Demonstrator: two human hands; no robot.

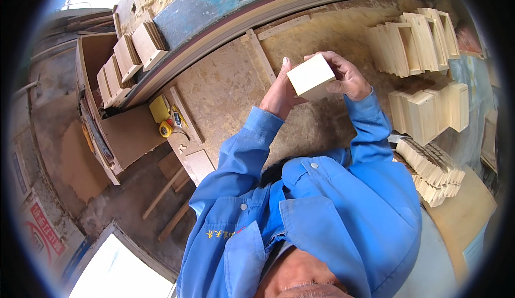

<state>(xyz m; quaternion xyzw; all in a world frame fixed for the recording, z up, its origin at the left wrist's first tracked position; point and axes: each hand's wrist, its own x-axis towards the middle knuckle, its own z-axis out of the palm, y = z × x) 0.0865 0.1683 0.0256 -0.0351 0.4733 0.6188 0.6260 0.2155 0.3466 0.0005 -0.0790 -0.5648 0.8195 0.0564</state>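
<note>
Between my two hands is a small pale wooden box [311, 77], raised over the workbench [220, 88] with a smooth light face turned up. My left hand [279, 93] grips its left side, thumb pointing up along the edge. Around the right and far sides curl the fingers of my right hand [348, 75], its thumb near the lower corner. The box's underside and some fingertips are hidden. Both forearms are in blue sleeves.
Open wooden box frames [413, 43] and more pale boxes [429, 110] are stacked at right, above piled thin wood pieces [432, 172]. Wooden panels [129, 56] stand in a carton [129, 137] at left. A yellow tape measure [166, 130] and wood strips [186, 116] lie on the bench.
</note>
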